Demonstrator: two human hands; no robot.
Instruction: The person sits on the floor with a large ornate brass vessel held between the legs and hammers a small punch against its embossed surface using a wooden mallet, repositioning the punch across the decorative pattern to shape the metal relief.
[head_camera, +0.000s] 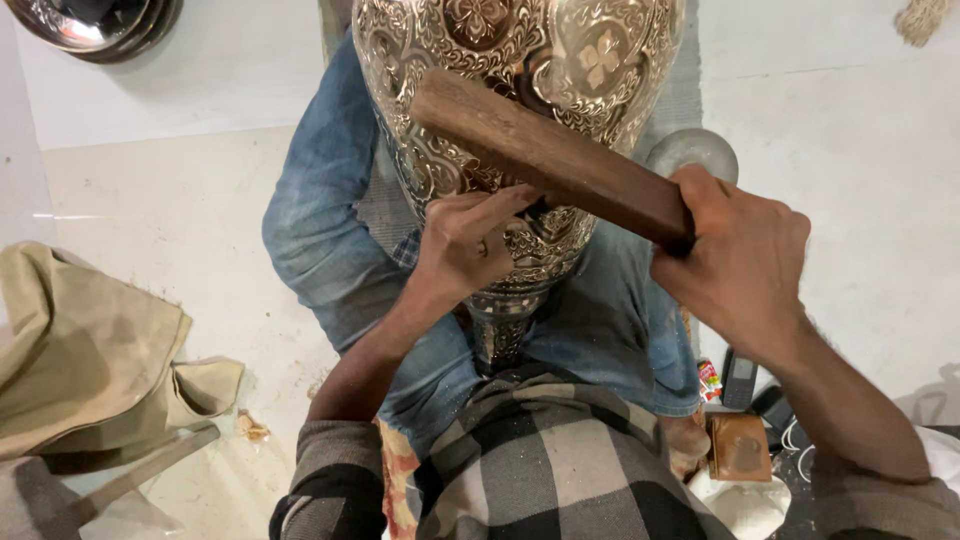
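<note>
A large engraved metal vase (520, 70) with floral patterns lies across my lap, between my jeans-clad legs, its narrow neck pointing toward my body. My left hand (470, 240) pinches a small tool against the vase's lower body; the tool itself is mostly hidden by my fingers. My right hand (740, 260) grips one end of a brown wooden block (550, 160). The block slants up to the left over the vase, and its middle passes just above my left hand's fingertips.
A beige cloth bag (90, 350) lies on the pale floor at left. Stacked metal bowls (100, 25) sit at the top left. A round metal lid (690, 150) shows behind my right hand. A brown wallet (740, 445), a phone and small items lie at lower right.
</note>
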